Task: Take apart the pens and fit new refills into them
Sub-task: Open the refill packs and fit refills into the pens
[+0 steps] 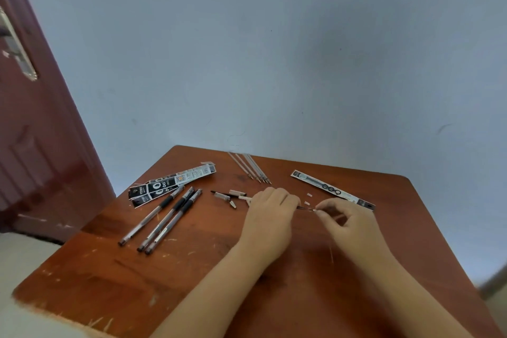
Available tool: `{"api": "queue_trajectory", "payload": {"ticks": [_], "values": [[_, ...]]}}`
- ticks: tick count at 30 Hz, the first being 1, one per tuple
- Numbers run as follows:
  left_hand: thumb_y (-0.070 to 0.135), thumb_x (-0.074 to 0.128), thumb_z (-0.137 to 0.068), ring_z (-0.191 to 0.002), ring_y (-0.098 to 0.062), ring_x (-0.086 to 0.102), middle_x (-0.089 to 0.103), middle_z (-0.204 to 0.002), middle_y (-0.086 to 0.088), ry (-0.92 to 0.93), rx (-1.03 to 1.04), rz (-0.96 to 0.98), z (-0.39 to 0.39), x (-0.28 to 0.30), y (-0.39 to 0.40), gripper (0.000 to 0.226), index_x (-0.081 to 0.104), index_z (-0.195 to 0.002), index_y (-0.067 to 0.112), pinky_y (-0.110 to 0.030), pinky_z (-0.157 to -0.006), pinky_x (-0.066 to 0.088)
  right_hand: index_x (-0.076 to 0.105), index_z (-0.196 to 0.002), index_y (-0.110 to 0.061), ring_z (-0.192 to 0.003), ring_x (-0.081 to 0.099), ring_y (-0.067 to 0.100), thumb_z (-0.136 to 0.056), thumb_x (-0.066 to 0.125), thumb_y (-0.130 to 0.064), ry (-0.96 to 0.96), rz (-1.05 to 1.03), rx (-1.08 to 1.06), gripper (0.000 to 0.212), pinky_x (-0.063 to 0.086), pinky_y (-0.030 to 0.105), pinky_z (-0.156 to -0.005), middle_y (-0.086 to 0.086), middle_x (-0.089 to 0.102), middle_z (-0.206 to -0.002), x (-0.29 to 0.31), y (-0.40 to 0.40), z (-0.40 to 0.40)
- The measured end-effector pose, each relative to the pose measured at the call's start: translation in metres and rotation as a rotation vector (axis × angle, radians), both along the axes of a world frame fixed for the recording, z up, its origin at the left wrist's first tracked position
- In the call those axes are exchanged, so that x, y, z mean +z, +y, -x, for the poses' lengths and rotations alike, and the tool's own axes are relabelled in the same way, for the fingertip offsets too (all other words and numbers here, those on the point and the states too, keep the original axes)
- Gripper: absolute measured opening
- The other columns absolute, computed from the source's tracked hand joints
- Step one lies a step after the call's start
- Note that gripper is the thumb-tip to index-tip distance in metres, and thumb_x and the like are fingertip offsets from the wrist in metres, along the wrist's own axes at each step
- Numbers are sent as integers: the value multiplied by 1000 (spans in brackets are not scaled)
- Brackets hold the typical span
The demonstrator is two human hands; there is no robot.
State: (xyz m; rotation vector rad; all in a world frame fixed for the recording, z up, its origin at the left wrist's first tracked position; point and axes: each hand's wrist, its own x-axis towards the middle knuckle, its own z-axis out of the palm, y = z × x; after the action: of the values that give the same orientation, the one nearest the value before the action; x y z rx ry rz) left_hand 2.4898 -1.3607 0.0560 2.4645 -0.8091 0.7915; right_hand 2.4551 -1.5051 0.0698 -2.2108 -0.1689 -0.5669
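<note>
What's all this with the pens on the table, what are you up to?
A person is refilling pens at a wooden table. The left hand grips a thin refill, and the right hand pinches its tip. Three whole pens lie to the left beside opened packets; loose pen parts, bare refills and another packet lie behind.

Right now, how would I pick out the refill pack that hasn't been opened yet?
Start at the brown wooden table and go to its far right side, beyond the right hand. There a single flat refill pack lies diagonally by itself. Unlike the torn black-and-white wrappers heaped at the far left, it lies flat with dark rings showing.
</note>
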Motion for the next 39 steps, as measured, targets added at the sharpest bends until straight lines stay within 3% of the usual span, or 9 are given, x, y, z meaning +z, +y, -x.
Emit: {"api": "queue_trajectory", "payload": {"ticks": [5, 11, 17, 21, 25, 30, 33, 37, 39], "values": [[10, 44, -74, -75, -11, 43, 63, -74, -2, 11, -131, -10, -2, -17, 6, 24, 68, -80, 12, -25, -61, 41, 72, -75, -8, -78, 54, -5, -74, 66, -6, -37, 130, 77, 6, 39, 0, -66, -17, 60, -68, -21, -10, -3], [14, 45, -78, -71, -9, 43, 63, -68, -5, 1, -192, 37, 3, -8, 10, 26, 70, -78, 6, -26, -65, 40, 72, -70, -13, -76, 46, 9, -66, 62, -17, -153, 270, 40, 11, 31, -1, -74, -2, 63, -67, -25, -11, -6], [19, 42, -79, -70, -7, 41, 58, -66, -1, 78, -222, 2, 8, -5, 14, 29, 70, -81, 11, -22, -52, 48, 70, -67, -16, -58, 54, 11, -69, 63, -24, -182, 365, 116, 12, 49, 35, -52, -4, 59, -63, -17, -20, -3], [19, 41, -79, -70, -5, 39, 56, -65, 1, 102, -223, -17, 9, -2, 13, 29, 69, -82, 14, -18, -54, 43, 70, -65, -18, -57, 53, 9, -63, 66, -19, -187, 391, 110, 4, 45, 30, -55, -5, 58, -61, -16, -21, -2], [20, 40, -80, -70, -6, 40, 55, -65, 0, 129, -249, -23, 7, -2, 17, 30, 69, -84, 14, -14, -57, 36, 68, -61, -22, -69, 43, 0, -67, 61, -28, -261, 406, 42, 11, 29, 20, -74, -8, 57, -59, -19, -21, -5], [21, 42, -83, -75, -8, 43, 58, -71, -4, 225, -263, 15, 8, 1, 21, 30, 70, -90, 10, -12, -60, 36, 68, -62, -20, -72, 42, 2, -71, 53, -31, -298, 389, 36, 22, 29, 22, -77, -6, 57, -61, -22, -17, -5], [12, 47, -91, -80, -10, 47, 53, -79, 5, 221, -52, 100, -3, 7, 40, 23, 67, -102, 13, -20, -75, 40, 67, -61, -12, -70, 44, 8, -68, 61, -21, -308, 293, -89, 13, 33, 24, -72, -2, 57, -62, -19, -36, -8], [3, 56, -86, -88, -18, 55, 62, -88, -3, 215, 103, 182, -8, 7, 49, 19, 68, -100, 7, -24, -82, 39, 70, -66, -5, -73, 43, 0, -64, 73, -5, -219, 84, -210, 4, 32, 2, -74, -6, 53, -68, -17, -42, -10], [-1, 61, -82, -86, -24, 59, 67, -86, -9, 205, 85, 147, -6, 3, 41, 16, 70, -93, 4, -25, -79, 37, 71, -67, -7, -76, 43, 0, -62, 76, 0, -215, 136, -223, 10, 33, 9, -78, -3, 56, -69, -23, -33, -14]]}}
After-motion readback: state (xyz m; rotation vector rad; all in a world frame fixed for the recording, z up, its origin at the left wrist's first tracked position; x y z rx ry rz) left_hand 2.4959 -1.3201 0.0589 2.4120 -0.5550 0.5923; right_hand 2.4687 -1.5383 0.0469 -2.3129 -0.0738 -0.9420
